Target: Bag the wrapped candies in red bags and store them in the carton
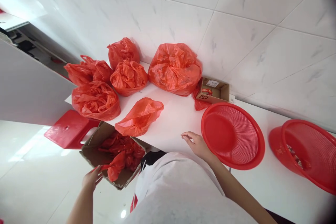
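Observation:
At the lower left, my left hand (pixel 91 178) grips the twisted end of a small filled red plastic bag (pixel 116 167). The bag hangs over an open cardboard box (pixel 91 161), which holds several other red bags (pixel 131 152). My right hand (pixel 193 142) is over the white table's (pixel 173 119) front edge, its fingers loosely extended with nothing in them. Just right of it stands a red mesh basket (pixel 220 133) with a bare bottom. On the table between my hands lies a loose, opened red plastic bag (pixel 141 117).
Several full red bags (pixel 174 71) crowd the table's back and left end. A small cardboard box (pixel 215 91) with red packets is against the wall. A second red basket (pixel 291 150) at right has small items inside. A red stool (pixel 69 129) stands on the floor.

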A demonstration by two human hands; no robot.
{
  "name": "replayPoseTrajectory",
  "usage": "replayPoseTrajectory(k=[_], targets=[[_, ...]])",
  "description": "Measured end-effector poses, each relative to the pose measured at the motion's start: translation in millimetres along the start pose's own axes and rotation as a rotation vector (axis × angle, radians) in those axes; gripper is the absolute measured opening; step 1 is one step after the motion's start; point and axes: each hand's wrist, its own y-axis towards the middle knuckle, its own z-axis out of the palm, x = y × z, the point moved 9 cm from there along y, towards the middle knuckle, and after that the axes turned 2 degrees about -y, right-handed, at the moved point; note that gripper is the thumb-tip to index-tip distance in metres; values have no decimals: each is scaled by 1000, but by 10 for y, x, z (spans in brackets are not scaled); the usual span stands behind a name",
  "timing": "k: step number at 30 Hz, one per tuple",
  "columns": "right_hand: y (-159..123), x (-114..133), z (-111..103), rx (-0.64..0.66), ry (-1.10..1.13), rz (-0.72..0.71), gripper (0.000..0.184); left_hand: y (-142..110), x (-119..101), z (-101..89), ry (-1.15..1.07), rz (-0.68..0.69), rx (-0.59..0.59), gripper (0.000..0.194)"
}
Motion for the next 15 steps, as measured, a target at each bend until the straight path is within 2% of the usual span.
replayPoseTrajectory(k=[4, 10, 13, 15], targets=[[-14, -20, 4, 16, -8, 18, 31, 89, 18, -8, 74, -36, 3, 21], [-35, -54, 20, 27, -11, 44, 30, 95, 295, -28, 162, -60, 13, 20], [-33, -52, 52, 40, -16, 46, 30, 72, 336, -7, 206, 24, 30, 22], [-24, -39, 73, 46, -20, 42, 30, 44, 239, 36, 228, 172, 49, 23]])
